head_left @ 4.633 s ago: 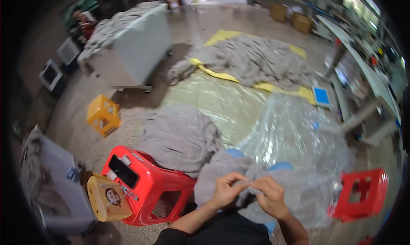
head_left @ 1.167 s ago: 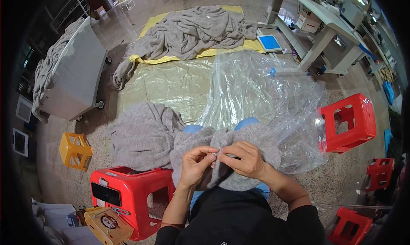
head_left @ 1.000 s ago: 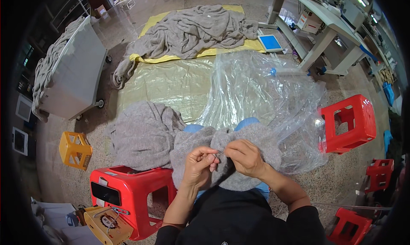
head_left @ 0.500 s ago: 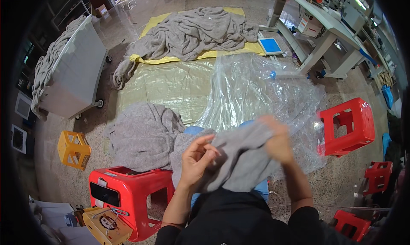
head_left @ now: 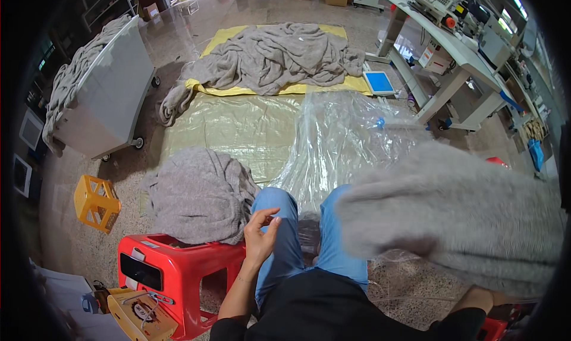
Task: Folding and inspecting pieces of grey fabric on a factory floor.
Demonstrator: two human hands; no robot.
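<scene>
The left hand [head_left: 260, 237] sits over the thigh of the blue trousers [head_left: 275, 255], its fingers loosely curled, with a gap between thumb and forefinger and nothing visible in its grasp. The grey fluffy cloth [head_left: 452, 216] spreads across the right side, blurred, reaching from beside the right knee toward the rim and covering part of the clear plastic sheet [head_left: 339, 138]. It hides the right hand (only the forearm [head_left: 479, 299] shows, below its lower edge), so I cannot tell whether that hand grips it. To the left, a grey cloth heap [head_left: 199, 198] lies just beyond a red stool [head_left: 184, 263] bearing a dark phone [head_left: 141, 272]; a yellow box [head_left: 143, 317] stands beside the stool. Farther off, more grey cloth [head_left: 279, 58] lies crumpled on a yellow sheet [head_left: 220, 91], near the white desk [head_left: 443, 34].
</scene>
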